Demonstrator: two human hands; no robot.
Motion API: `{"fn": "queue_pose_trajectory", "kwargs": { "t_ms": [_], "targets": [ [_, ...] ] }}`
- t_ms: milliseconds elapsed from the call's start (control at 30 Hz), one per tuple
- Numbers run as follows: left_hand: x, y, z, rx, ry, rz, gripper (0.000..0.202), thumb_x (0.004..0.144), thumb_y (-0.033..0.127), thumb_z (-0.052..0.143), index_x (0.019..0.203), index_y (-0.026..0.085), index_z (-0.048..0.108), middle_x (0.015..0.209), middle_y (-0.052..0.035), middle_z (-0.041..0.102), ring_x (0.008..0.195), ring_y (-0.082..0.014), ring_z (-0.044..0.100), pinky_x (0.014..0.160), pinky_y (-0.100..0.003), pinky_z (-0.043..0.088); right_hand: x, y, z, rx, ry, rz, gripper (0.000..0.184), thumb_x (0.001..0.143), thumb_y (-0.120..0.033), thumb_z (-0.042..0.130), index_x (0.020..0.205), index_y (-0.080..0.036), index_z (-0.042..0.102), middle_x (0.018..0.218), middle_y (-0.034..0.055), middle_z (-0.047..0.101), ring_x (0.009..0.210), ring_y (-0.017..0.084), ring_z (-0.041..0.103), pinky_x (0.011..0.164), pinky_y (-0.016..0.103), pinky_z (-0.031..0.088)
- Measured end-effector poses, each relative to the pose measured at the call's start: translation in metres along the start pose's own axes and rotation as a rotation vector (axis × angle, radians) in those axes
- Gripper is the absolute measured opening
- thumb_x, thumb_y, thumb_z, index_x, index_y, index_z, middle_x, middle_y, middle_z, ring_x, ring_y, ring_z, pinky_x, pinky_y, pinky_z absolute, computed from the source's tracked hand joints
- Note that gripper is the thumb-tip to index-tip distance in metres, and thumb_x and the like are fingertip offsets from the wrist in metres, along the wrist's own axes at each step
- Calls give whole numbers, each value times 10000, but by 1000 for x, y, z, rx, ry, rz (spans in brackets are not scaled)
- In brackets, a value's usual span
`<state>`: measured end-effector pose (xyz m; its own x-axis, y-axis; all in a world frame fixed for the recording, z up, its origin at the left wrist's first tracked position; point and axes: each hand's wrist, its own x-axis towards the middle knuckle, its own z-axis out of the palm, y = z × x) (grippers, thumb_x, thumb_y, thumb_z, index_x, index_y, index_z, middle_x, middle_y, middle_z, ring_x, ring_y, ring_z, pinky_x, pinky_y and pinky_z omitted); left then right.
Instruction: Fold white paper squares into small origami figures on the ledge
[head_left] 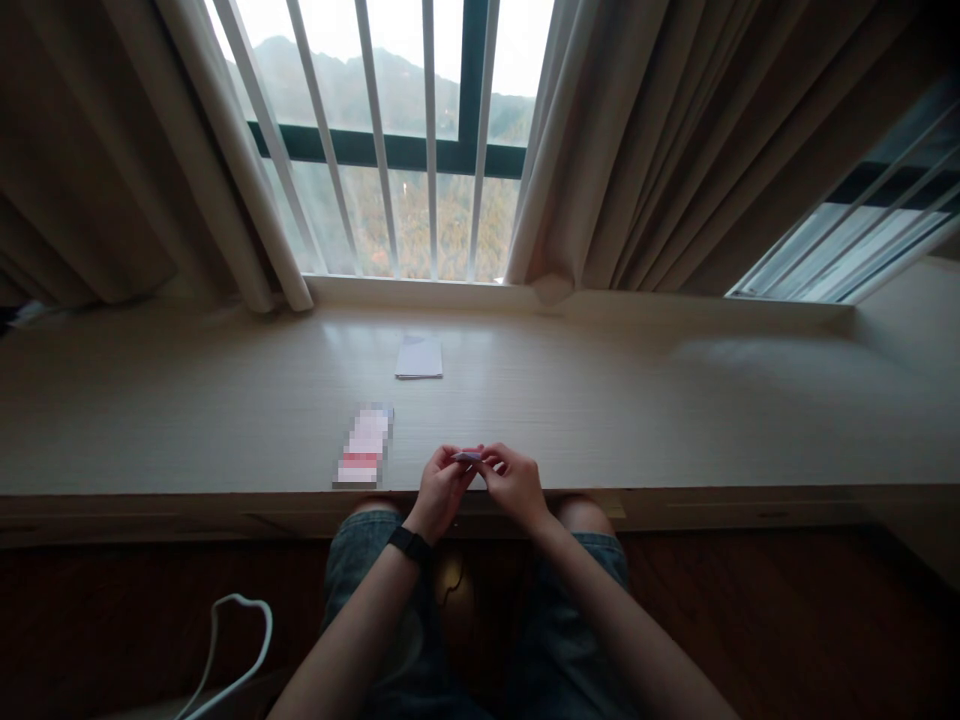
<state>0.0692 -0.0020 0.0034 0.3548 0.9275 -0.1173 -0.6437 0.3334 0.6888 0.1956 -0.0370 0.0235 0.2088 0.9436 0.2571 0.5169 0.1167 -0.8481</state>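
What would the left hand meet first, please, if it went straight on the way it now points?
Most likely the small pink-and-white piece that the left hand touches, then the right hand; the exact depth is unclear.

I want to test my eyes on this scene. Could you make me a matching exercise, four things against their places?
1. black wristband
2. pink-and-white paper
3. white paper stack
4. curtains

A. on the desk, near the window
B. hanging on both sides of the window
C. held between the left hand and right hand
D. around the left wrist

Pairs: 1-D; 2-C; 3-A; 4-B
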Motion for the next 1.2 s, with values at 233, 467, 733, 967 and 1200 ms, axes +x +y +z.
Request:
{"fn": "queue_pose_trajectory", "kwargs": {
  "t_ms": [233,467,733,967,1200],
  "targets": [
    [9,21,0,77,-93,-45,236,662,86,622,879,160,568,1014,-62,679,931,-193,643,884,-365,485,18,13,-9,290,-260,117,313,841,-480,607,961,-208,702,741,38,698,555,162,639,524,264,486],
    [28,48,-5,296,-309,-336,353,839,375,597,1126,173,631,1251,-129,586,1041,-263,616,889,-416,509,41,39,-22,668,-520,256,415,801,-558,649,822,-145,674,637,12,622,493,88,524,485,209,417],
    [51,31,-5,667,-343,-220,427,824,550,616,1016,172,569,908,-59,633,808,-167,638,609,-238,515,52,53,-17,765,-522,351,425,712,-539,751,839,-136,693,688,26,655,476,65,499,457,187,371],
    [54,35,0,668,-371,-144,388,814,531,633,903,158,574,884,-42,612,769,-132,597,657,-234,485,52,57,-22,896,-514,411,389,693,-498,784,838,-152,680,676,14,656,507,77,536,481,188,421],
    [51,37,11,680,-402,-200,397,805,541,636,902,159,584,632,36,505,519,-62,414,464,-179,285,52,56,-24,901,-559,418,415,711,-524,761,827,-137,667,665,26,662,508,93,568,480,198,460]
  ]
}}
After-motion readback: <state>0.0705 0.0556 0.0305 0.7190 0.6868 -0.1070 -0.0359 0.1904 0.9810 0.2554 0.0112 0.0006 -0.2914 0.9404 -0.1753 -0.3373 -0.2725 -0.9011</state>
